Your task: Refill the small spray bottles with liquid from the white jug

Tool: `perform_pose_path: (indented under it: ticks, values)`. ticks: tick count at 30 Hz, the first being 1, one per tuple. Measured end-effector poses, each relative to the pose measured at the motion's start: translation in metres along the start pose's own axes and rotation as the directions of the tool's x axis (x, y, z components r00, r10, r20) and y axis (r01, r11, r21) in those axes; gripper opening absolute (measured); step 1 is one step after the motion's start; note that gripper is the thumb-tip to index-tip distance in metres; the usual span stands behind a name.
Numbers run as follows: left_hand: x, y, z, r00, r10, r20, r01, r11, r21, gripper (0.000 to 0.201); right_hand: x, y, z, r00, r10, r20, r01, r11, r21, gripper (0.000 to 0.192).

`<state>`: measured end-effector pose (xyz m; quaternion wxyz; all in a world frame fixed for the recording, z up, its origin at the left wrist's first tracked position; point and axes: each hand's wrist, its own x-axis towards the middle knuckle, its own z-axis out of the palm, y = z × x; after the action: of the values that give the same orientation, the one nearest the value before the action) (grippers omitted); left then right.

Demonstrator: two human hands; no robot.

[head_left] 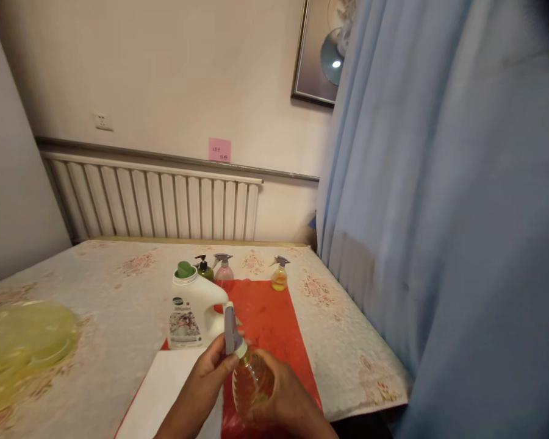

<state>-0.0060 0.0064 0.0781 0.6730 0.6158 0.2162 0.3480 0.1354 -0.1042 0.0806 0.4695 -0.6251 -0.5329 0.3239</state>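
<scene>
A clear spray bottle (pixel 242 390) with a grey trigger head is held between both hands near the table's front. My left hand (pixel 205 378) grips the neck and trigger head, its fingers closed there. Around the bottle's body my right hand (pixel 283 393) is wrapped. Some yellowish tint shows through the clear wall; how much liquid is inside I cannot tell. Just beyond the hands stands a large white jug (pixel 190 311) with a green spout and a printed label. Under the bottle lies a red sheet (pixel 274 329), and white paper (pixel 165 390) covers its left part.
Farther back stand a dark green pump bottle (pixel 205 269), a pink spray bottle (pixel 224 270) and a small spray bottle with yellow liquid (pixel 279 277). A translucent yellow object (pixel 22 347) lies at left on the flowered tablecloth (pixel 114 317). Blue curtains (pixel 439 183) hang along the right edge.
</scene>
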Motion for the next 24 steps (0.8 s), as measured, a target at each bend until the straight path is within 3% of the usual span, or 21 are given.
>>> perform_pose_path:
  ticks: [4,10,15,24]
  values:
    - [-0.002,0.016,-0.001,1.0,0.029,-0.005,-0.028,0.993,0.114,0.045,-0.002,-0.002,0.0,1.0,0.026,0.01,-0.026,0.999,0.043,0.064]
    - [-0.006,0.02,-0.002,0.995,0.067,0.078,-0.089,0.943,0.321,0.037,-0.007,-0.024,0.001,0.999,0.046,-0.013,-0.045,0.999,0.023,0.049]
    - [-0.005,0.01,-0.004,0.995,0.024,0.093,-0.049,0.961,0.271,0.04,-0.007,-0.013,-0.001,1.0,-0.008,-0.011,0.008,1.0,0.007,0.046]
    - [-0.004,-0.003,-0.009,0.997,-0.014,0.081,-0.006,0.97,0.244,0.05,-0.002,0.005,0.004,0.999,-0.038,-0.01,0.039,0.997,0.072,0.065]
